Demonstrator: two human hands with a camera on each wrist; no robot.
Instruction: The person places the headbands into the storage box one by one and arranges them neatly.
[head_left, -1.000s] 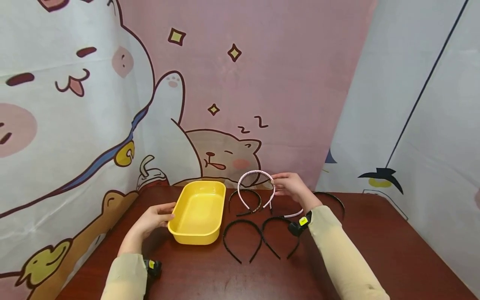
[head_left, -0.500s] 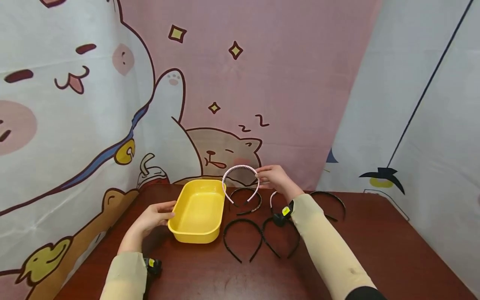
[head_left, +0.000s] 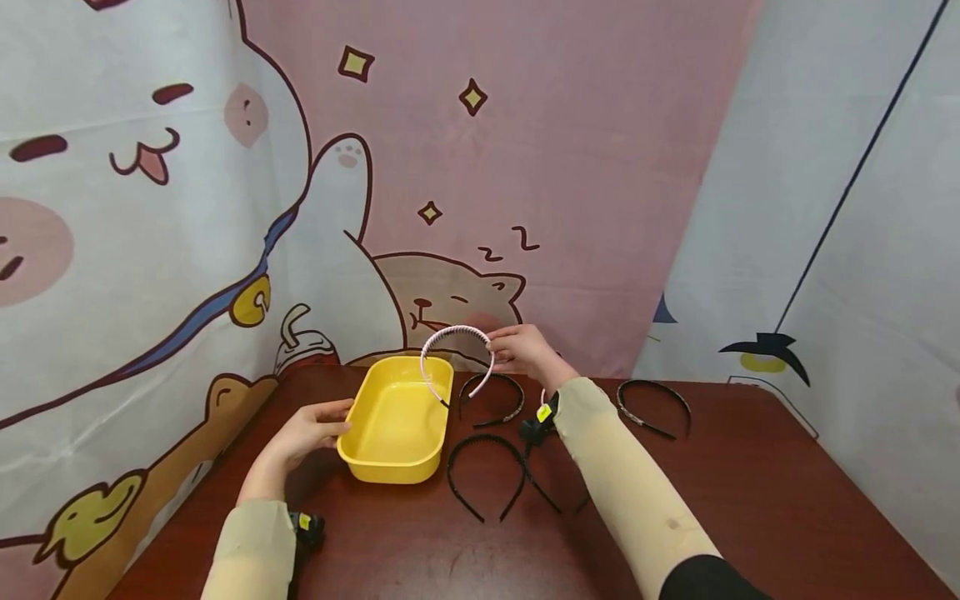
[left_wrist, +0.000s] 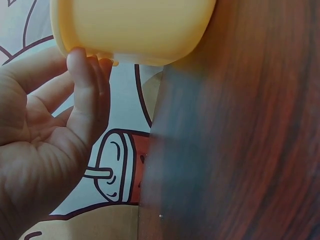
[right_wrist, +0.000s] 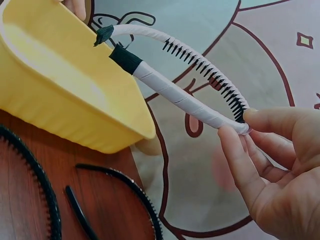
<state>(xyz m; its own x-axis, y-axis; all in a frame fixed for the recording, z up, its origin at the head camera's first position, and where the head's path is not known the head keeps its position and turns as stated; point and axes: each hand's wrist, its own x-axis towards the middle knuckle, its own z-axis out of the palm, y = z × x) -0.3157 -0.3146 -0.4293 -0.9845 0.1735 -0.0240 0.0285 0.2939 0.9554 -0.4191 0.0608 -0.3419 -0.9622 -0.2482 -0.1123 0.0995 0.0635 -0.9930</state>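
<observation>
My right hand (head_left: 525, 350) pinches a pale pink headband (head_left: 454, 329) at one side of its curve, thumb against fingertips. The headband is raised above the table, its ends pointing down and overlapping the right rim of a yellow plastic tub (head_left: 393, 472) in the head view. The right wrist view shows black comb teeth inside its band (right_wrist: 175, 97) and dark tips over the tub's edge. My left hand (head_left: 303, 437) grips the tub's left rim, thumb and fingers around the edge (left_wrist: 135, 59). Nothing shows inside the tub.
Black headbands lie on the dark red-brown table (head_left: 480, 567): one in front (head_left: 487, 439), one behind with a patterned end (head_left: 507, 418), another far right (head_left: 660, 383). My right wrist partly hides a black one (head_left: 542, 488) and a pink one (head_left: 543, 397). Cartoon cloth stands behind.
My right hand has carried the pink headband leftward, from above the black headbands to the tub's right rim. My left hand has stayed on the tub.
</observation>
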